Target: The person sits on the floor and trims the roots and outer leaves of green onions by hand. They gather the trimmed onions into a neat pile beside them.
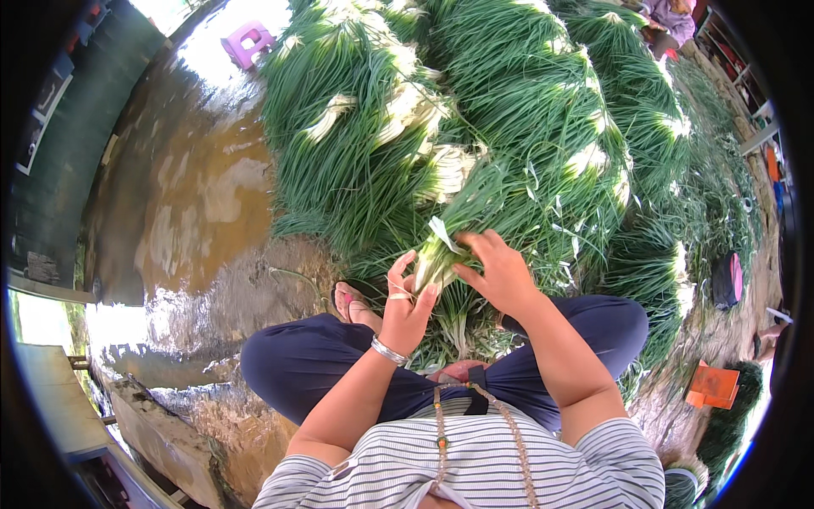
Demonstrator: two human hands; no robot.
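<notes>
A small bunch of green onions, white stems toward me and leaves pointing away, is between my hands in front of my crossed legs. My left hand grips it from the left side, with a thin pale strand across the fingers. My right hand has its curled fingers on the bunch from the right, by a white folded strip among the leaves. Loose stalks lie below the hands, and large heaps of green onions spread out beyond.
Wet floor stretches to the left, with a purple stool at the back. A co-worker is at the upper right. A pink-and-black bag and an orange object lie on the right.
</notes>
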